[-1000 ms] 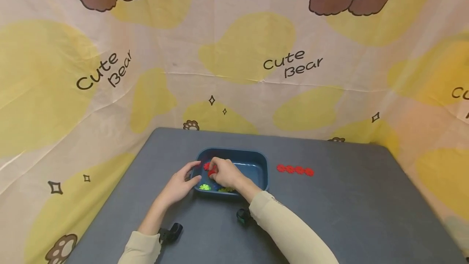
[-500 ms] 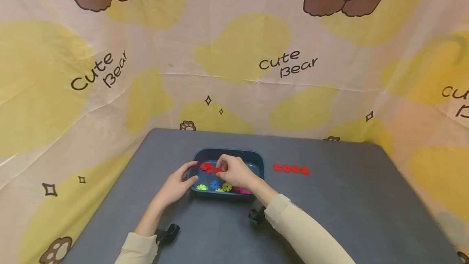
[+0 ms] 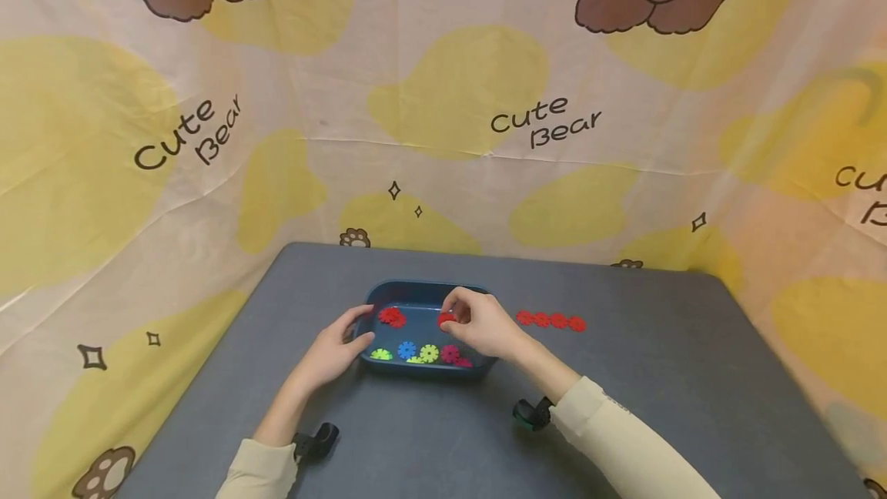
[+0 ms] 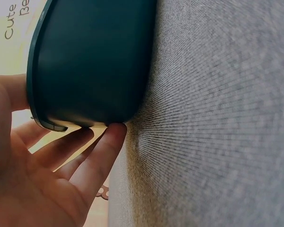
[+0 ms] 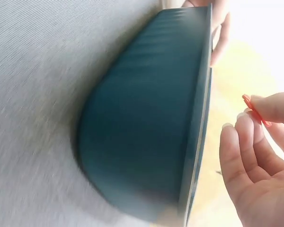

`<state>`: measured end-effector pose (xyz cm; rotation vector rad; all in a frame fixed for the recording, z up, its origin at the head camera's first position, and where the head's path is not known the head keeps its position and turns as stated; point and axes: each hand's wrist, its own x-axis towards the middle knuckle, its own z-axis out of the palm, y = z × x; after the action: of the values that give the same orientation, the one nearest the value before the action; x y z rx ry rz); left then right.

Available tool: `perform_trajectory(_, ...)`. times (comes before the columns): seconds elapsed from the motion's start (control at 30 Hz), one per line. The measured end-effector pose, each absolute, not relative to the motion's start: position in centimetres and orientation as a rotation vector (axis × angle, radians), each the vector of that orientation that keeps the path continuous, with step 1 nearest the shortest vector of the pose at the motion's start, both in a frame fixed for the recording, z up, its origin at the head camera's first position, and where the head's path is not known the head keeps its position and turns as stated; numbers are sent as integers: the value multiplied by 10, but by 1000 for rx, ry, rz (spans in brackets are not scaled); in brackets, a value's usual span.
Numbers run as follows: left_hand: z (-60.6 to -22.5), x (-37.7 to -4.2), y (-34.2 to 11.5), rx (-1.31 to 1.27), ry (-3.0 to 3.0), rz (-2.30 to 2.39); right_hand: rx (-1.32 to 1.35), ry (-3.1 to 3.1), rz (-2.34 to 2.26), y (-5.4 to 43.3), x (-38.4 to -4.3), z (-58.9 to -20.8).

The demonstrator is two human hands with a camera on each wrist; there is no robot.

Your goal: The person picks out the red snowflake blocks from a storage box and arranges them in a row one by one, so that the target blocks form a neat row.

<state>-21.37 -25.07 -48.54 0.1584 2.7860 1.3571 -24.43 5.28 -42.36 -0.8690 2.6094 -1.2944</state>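
A dark blue-green tray [image 3: 430,371] stands on the grey table. My left hand [image 3: 331,353] holds its left end, thumb at the rim and fingertips against the outer wall in the left wrist view. Above the tray's right part, my right hand [image 3: 488,327] pinches a red notched disc [image 3: 446,319] between thumb and fingers; the right wrist view shows this disc [image 5: 256,111] edge-on, higher than the rim. Inside the tray lie a small pile of red discs [image 3: 392,317], a blue disc [image 3: 406,349], a yellow disc [image 3: 430,353], magenta discs [image 3: 450,353] and a green disc [image 3: 381,354].
To the right of the tray, a row of joined red discs [image 3: 558,320] lies on the table [image 3: 658,376]. A printed cloth [image 3: 443,114] hangs behind and at both sides. Black wrist cameras sit on the left wrist [image 3: 317,442] and right wrist [image 3: 532,413].
My right hand has moved right from the red pile with the red disc, uncovering the blue, yellow and magenta discs. The left hand has stayed at the tray's end.
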Motion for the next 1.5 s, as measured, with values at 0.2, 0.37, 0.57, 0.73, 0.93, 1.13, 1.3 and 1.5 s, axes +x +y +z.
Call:
perform_trajectory(0.2, -486, -214, -251, 169, 2782, 1362, -879, 2643, -1310, 82, -237, -420)
perform_trajectory(0.37, -486, -215, -251, 163, 2785, 1361, -867, 2685, -1309, 107, -233, -420)
perform_trajectory(0.57, -486, -214, -250, 163, 2787, 1356, -774, 2743, -1327, 143, -232, -433)
perform_trajectory(0.73, -488, -214, -246, 158, 2780, 1368, -606, 2727, -1414, 185, -229, -451)
perform_trajectory(0.93, -488, -213, -245, 163, 2781, 1368, -444, 2693, -1519, 226, -230, -465)
perform_trajectory(1.13, -485, -212, -247, 176, 2778, 1381, -320, 2745, -1515, 255, -238, -473)
perform_trajectory(1.3, -484, -212, -249, 168, 2781, 1377, -240, 2752, -1486, 270, -247, -479)
perform_trajectory(1.5, -485, -211, -250, 162, 2783, 1374, -210, 2787, -1422, 278, -257, -485)
